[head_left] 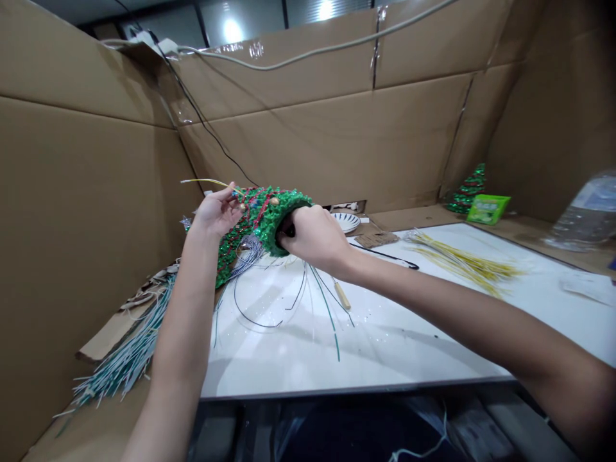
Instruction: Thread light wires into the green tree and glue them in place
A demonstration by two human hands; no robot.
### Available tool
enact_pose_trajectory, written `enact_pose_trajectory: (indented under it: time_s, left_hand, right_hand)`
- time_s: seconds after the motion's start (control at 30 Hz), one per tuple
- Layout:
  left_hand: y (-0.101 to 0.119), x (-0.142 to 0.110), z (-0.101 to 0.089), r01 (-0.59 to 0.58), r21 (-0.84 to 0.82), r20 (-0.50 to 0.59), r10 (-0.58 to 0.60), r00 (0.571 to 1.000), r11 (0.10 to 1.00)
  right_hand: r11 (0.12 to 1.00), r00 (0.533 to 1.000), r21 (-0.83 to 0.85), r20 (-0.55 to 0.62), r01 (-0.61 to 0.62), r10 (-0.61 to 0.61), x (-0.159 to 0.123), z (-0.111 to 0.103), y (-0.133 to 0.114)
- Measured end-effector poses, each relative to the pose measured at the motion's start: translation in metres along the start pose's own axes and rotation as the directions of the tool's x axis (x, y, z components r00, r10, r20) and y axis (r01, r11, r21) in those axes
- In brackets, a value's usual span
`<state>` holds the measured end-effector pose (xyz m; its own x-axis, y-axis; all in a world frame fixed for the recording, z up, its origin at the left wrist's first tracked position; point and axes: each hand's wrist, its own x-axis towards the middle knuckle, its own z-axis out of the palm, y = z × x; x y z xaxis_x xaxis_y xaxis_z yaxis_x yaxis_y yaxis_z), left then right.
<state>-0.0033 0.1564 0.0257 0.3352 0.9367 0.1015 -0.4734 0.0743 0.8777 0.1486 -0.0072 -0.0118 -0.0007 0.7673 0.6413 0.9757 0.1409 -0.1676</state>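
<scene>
A small green tinsel Christmas tree (264, 231) with red garland and small baubles lies tilted, its hollow base turned toward me. My left hand (219, 210) is at its far left side, thumb and fingers pinched on a thin yellow wire (206, 180) that sticks out leftward. My right hand (320, 239) reaches into the hollow base with curled fingers. Those fingertips are hidden inside, so what they grip cannot be seen. Behind the left forearm stands more green tinsel with red garland (226, 256), and a bundle of thin pale wires (248, 256) lies under the tree.
Yellow wires (471, 263) lie on the white board (385, 353), near a long black tool (385, 255) and a wooden-handled tool (342, 295). Green-white wires (129, 346) are at left. A striped plate (347, 222), green packet (487, 209), another tree (468, 191) and plastic bottle (584, 215) stand behind.
</scene>
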Motion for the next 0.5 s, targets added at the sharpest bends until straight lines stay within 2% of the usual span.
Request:
enact_pose_trajectory:
  time_s: [0.2, 0.5]
  left_hand:
    - [-0.0026, 0.0033, 0.0001, -0.053, 0.003, -0.017, 0.053, 0.998, 0.999]
    - [-0.0055, 0.0091, -0.0041, -0.094, 0.031, 0.041, 0.093, 0.995, 0.995]
  right_hand:
    - [1.0, 1.0, -0.029, -0.022, 0.002, -0.002, -0.0022, 0.0049, 0.0025]
    - [0.984, 0.993, -0.161, -0.078, 0.075, -0.088, -0.0045, 0.0083, 0.0041]
